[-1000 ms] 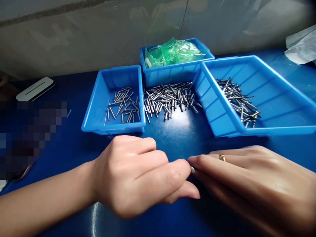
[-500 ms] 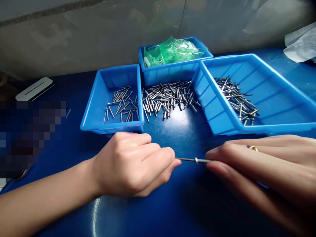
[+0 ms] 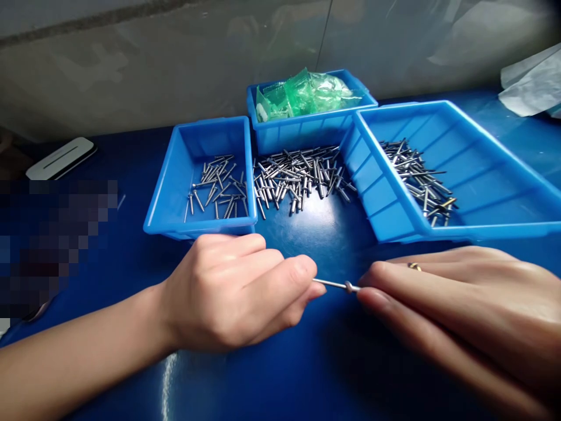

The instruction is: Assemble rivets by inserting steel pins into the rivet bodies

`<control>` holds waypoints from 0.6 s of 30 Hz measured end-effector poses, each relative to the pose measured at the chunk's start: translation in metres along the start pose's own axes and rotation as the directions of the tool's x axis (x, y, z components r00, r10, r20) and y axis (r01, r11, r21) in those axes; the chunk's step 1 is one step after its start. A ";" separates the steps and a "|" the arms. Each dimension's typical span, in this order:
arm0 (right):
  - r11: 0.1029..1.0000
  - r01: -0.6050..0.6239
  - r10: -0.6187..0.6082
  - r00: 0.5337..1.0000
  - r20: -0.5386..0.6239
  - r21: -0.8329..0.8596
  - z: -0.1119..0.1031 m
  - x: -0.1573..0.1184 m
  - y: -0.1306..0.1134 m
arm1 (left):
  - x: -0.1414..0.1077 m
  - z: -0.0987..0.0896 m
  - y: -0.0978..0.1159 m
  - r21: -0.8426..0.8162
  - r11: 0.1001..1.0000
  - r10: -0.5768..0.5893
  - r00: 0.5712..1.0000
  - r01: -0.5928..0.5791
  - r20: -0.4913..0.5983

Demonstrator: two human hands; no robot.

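Between my hands runs a thin metal rivet (image 3: 335, 284) with a small flange near its right end. My left hand (image 3: 245, 292) is closed, pinching the rivet's thin shaft. Thumb and fingers of my right hand (image 3: 447, 310) pinch its other end, right by the flange; a ring is on one finger. Beyond my hands, a pile of rivets (image 3: 298, 175) lies on the blue table (image 3: 315, 234). Screws (image 3: 219, 187) lie in the left blue bin (image 3: 158, 193). More rivets (image 3: 421, 175) are in the right blue bin (image 3: 491, 158).
Green plastic bags (image 3: 307, 96) fill the rear blue bin (image 3: 302, 131). A white device (image 3: 61, 158) lies at the back left, above a pixelated patch. White sheets (image 3: 532, 82) are at the far right, and a grey wall (image 3: 175, 64) stands behind.
My right hand has moved slightly left along the rivet, and its fingertips are now at the flange. The left thumb has shifted a little. The view has tilted slightly.
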State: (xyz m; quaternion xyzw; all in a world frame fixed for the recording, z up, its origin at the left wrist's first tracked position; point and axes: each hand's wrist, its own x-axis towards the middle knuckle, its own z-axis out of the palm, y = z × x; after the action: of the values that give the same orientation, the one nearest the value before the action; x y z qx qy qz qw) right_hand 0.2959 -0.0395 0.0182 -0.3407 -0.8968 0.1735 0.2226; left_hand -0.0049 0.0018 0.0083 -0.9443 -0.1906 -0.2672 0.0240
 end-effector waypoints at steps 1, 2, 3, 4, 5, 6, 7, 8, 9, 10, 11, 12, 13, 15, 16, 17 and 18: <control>1.000 -0.015 0.015 1.000 0.005 0.022 0.001 0.000 0.001 | -0.001 0.001 0.000 0.005 1.000 0.005 1.000 -0.005 0.002; 0.999 -0.017 0.017 1.000 0.002 0.036 0.003 0.000 0.002 | -0.002 0.003 0.000 0.017 1.000 0.005 1.000 -0.005 -0.021; 0.999 -0.013 0.013 1.000 -0.005 0.035 0.004 -0.001 0.004 | -0.003 0.006 0.001 0.032 0.999 0.003 0.999 -0.001 -0.041; 1.000 -0.003 0.003 1.000 -0.013 0.020 0.006 -0.001 0.006 | -0.004 0.009 0.001 0.050 0.999 -0.002 0.998 0.005 -0.056; 1.000 0.014 -0.014 1.000 -0.027 -0.001 0.007 -0.002 0.008 | -0.006 0.013 0.001 0.069 0.998 -0.005 0.998 0.009 -0.067; 0.999 0.033 -0.034 0.999 -0.041 -0.021 0.008 -0.003 0.010 | -0.007 0.016 0.002 0.088 0.996 -0.006 0.997 0.012 -0.076; 0.998 0.046 -0.048 0.998 -0.049 -0.032 0.010 -0.003 0.011 | -0.008 0.019 0.003 0.106 0.994 -0.005 0.997 0.014 -0.081; 0.998 0.055 -0.056 0.997 -0.051 -0.030 0.011 -0.004 0.012 | -0.008 0.021 0.003 0.115 0.993 -0.001 0.997 0.010 -0.075; 0.998 0.057 -0.058 0.997 -0.051 -0.018 0.013 -0.004 0.012 | -0.009 0.021 0.004 0.120 0.993 0.003 0.997 0.006 -0.076; 0.999 0.053 -0.053 0.998 -0.044 -0.003 0.014 -0.004 0.011 | -0.009 0.021 0.004 0.124 0.992 0.010 0.997 0.000 -0.081; 0.999 0.053 -0.054 0.997 -0.051 -0.003 0.014 -0.004 0.010 | -0.008 0.020 0.005 0.132 0.991 0.018 0.997 -0.008 -0.078; 0.999 0.047 -0.048 0.998 -0.044 -0.013 0.015 -0.003 0.009 | -0.008 0.018 0.005 0.144 0.989 0.025 0.997 -0.014 -0.071; 0.998 0.052 -0.054 0.997 -0.059 -0.034 0.015 -0.003 0.007 | -0.007 0.015 0.005 0.161 0.987 0.034 0.997 -0.023 -0.062; 0.996 0.054 -0.059 0.995 -0.078 -0.073 0.013 -0.001 0.005 | -0.004 0.010 0.003 0.177 0.983 0.059 0.998 -0.053 -0.024; 0.995 0.052 -0.058 0.995 -0.080 -0.081 0.011 -0.001 0.005 | -0.002 0.007 0.002 0.170 0.983 0.066 0.998 -0.066 0.000; 0.996 0.041 -0.047 0.996 -0.081 -0.079 0.009 -0.002 0.005 | -0.001 0.005 0.001 0.158 0.985 0.070 0.997 -0.073 0.022; 0.997 0.024 -0.030 0.996 -0.086 -0.074 0.007 -0.003 0.006 | 0.000 0.003 0.000 0.142 0.987 0.070 0.997 -0.076 0.044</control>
State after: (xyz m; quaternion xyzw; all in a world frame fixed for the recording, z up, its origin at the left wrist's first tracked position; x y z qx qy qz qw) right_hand 0.2973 -0.0387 0.0083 -0.3436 -0.8966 0.1228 0.2512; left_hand -0.0032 0.0019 0.0058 -0.9515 -0.1752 -0.2332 0.0979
